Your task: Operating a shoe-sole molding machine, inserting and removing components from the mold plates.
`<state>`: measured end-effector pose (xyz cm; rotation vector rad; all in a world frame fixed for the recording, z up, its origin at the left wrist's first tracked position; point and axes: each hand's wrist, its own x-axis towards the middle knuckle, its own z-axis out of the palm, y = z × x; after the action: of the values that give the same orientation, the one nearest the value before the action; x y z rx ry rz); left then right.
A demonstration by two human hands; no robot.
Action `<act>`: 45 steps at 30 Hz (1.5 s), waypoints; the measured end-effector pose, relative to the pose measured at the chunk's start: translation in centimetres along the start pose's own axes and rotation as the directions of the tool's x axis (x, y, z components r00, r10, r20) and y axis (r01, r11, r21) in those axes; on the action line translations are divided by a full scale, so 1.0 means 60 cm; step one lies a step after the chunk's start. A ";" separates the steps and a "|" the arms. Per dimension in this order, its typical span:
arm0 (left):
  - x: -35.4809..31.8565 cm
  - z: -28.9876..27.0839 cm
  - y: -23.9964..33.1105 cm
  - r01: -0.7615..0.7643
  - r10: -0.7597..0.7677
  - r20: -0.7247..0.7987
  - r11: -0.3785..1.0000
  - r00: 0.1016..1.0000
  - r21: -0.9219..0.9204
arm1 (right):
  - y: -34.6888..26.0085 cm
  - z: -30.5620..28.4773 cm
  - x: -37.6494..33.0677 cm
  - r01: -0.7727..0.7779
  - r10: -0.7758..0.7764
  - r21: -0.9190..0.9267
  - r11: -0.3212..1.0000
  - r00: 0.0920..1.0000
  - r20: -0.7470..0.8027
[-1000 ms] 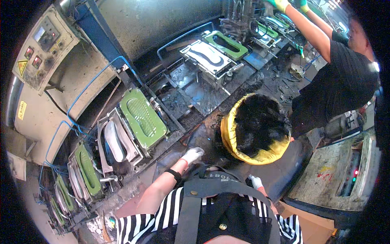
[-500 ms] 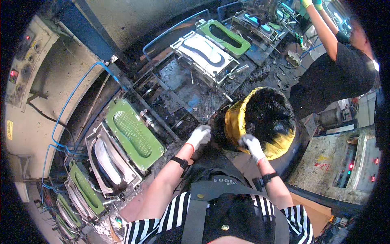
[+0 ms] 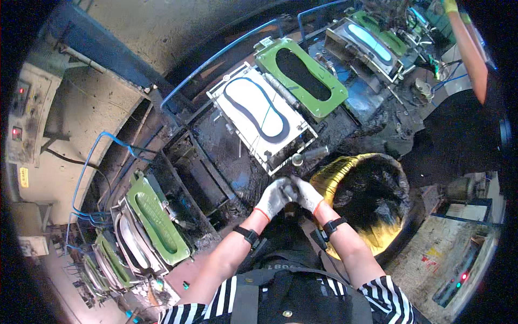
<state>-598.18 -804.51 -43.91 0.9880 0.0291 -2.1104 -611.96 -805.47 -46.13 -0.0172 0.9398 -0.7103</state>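
Both my hands wear white gloves with dark, soiled fingers. My left hand (image 3: 273,197) and my right hand (image 3: 308,195) meet in front of me, fingers curled in against each other. Whether a small thing lies between them is hidden. Just beyond them is a dark handle (image 3: 312,154) at the near edge of a white mould plate (image 3: 253,105), which has a dark sole-shaped outline round a white centre. Hinged to that plate, a green frame (image 3: 330,97) with a sole-shaped opening stands raised. Right beside my right hand is a yellow-rimmed bin (image 3: 337,164) with a black inside.
More green-and-white sole moulds (image 3: 159,220) line the left side. Another white mould (image 3: 369,43) lies farther back. Blue rails (image 3: 221,63) run behind the moulds. A co-worker's arm (image 3: 468,54) reaches up at far right. A control box (image 3: 458,270) with lights stands at lower right.
My right hand has left the bin's rim and moved left to meet my left hand. The view has shifted, so the white mould appears nearer and the bin lower right.
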 end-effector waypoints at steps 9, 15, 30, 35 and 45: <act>0.024 0.013 0.003 0.059 -0.100 -0.266 0.986 0.959 -0.158 | -0.020 0.044 0.042 -0.361 0.359 0.087 0.928 0.933 0.033; -0.008 0.033 0.017 -0.003 -0.041 -0.340 0.992 0.940 -0.128 | -0.021 0.090 0.016 -0.479 0.473 0.092 0.873 0.877 0.081; -0.142 0.485 0.062 -0.143 0.171 -0.086 0.954 0.981 0.264 | -0.275 0.152 -0.229 -0.364 0.037 0.260 0.894 0.639 0.769; -0.013 0.568 0.017 -0.260 0.236 0.110 0.908 0.965 0.329 | -0.402 0.059 -0.194 -0.152 -0.118 0.331 0.931 0.734 0.669; 0.223 0.518 -0.042 -0.008 0.052 -0.110 0.932 0.993 0.363 | -0.426 -0.145 -0.027 -0.146 -0.061 0.389 0.910 0.879 0.473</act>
<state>-624.88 -821.58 -31.80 1.3203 -0.3267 -2.0674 -633.08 -821.90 -42.29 0.1979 0.2996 -0.8057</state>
